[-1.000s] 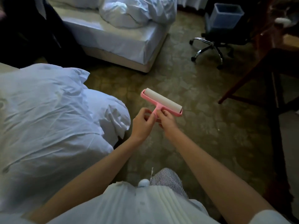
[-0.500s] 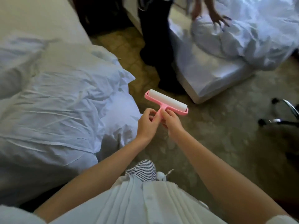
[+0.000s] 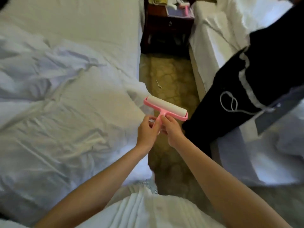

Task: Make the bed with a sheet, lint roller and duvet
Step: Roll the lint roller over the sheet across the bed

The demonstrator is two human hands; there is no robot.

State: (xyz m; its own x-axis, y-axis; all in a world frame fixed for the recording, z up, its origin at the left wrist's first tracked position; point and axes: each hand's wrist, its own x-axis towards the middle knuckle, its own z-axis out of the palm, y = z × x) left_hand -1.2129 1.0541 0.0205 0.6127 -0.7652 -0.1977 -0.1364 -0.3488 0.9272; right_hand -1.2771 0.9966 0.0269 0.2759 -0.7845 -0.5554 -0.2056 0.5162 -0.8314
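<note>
Your view has swung round in the last second. It was on the carpet and a wheeled chair, and now the bed (image 3: 69, 102) fills the left of what you see. What has not changed is your grip. Your left hand (image 3: 146, 131) and right hand (image 3: 171, 129) are still together, both pinching the pink handle of the lint roller (image 3: 165, 109).

The roller is held up at the bed's right edge, over the carpet (image 3: 171, 89). Its left end reaches in over the hem of the linen. Whether it touches the cloth cannot be told.

The white duvet (image 3: 54, 99) lies crumpled across the bed, in creases and folds. By the look of it, you have only turned to face the work, and the rolling has not begun.

Right of the bed, across the carpet, another person in dark clothes (image 3: 266, 66) stands close, so mind your elbow. A dark nightstand (image 3: 164, 30) sits beyond the bed's far right corner.
</note>
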